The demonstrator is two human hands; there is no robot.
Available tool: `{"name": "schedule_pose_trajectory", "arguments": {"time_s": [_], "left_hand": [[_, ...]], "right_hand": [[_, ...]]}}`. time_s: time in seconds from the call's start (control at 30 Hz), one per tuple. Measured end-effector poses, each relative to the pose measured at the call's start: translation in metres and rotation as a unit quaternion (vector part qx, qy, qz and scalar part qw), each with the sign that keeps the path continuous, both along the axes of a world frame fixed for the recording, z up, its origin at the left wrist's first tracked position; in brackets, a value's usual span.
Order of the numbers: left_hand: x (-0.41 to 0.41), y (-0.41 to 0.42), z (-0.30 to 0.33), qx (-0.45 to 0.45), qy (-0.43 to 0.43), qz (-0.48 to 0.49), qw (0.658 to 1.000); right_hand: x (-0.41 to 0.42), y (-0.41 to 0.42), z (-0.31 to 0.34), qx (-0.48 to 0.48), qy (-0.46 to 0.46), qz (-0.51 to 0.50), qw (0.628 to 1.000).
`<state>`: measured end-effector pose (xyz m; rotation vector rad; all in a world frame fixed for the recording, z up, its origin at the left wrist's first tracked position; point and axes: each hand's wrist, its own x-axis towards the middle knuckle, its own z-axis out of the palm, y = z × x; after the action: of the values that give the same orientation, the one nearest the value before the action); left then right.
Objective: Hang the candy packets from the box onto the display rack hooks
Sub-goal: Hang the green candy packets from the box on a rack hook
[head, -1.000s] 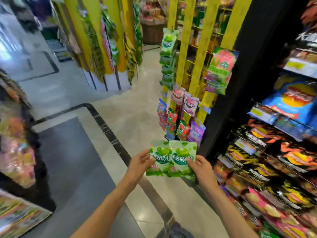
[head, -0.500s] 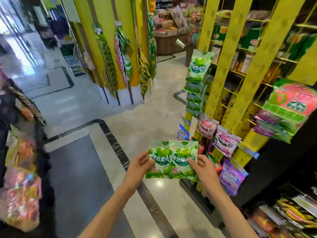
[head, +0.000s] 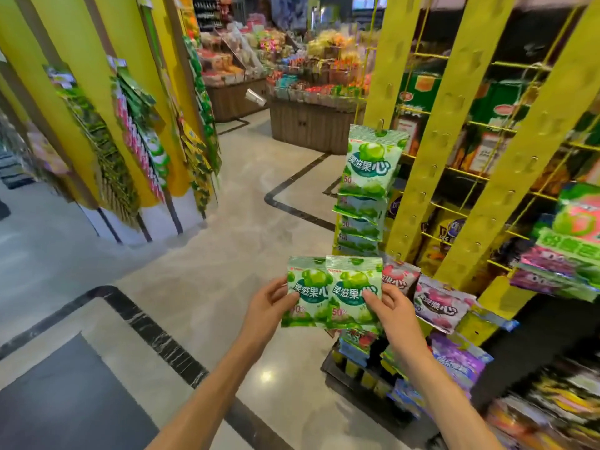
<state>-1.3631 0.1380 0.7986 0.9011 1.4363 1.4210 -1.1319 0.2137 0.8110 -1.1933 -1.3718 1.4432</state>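
Head view shows your left hand (head: 269,306) and right hand (head: 391,308) each pinching one light, crinkly, likely slippery green candy packet (head: 354,292) by its side edge below the display rack (head: 431,151) (shift your grip toward the top seal).

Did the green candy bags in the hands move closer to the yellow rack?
Yes. The green candy bags, held by the left hand and right hand, now sit just below the hanging green packets on the yellow rack, nearer than before.
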Motion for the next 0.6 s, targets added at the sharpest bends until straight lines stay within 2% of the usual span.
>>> {"name": "schedule_pose_trajectory", "arguments": {"time_s": [0.4,0.6], "left_hand": [[-0.066,0.080,0.043,0.053,0.013,-0.190,0.980],[-0.061,0.116,0.084,0.098,0.022,-0.207,0.973]], "right_hand": [[-0.056,-0.019,0.046,0.059,0.013,-0.193,0.979],[-0.061,-0.019,0.091,0.090,0.035,-0.247,0.964]]}}
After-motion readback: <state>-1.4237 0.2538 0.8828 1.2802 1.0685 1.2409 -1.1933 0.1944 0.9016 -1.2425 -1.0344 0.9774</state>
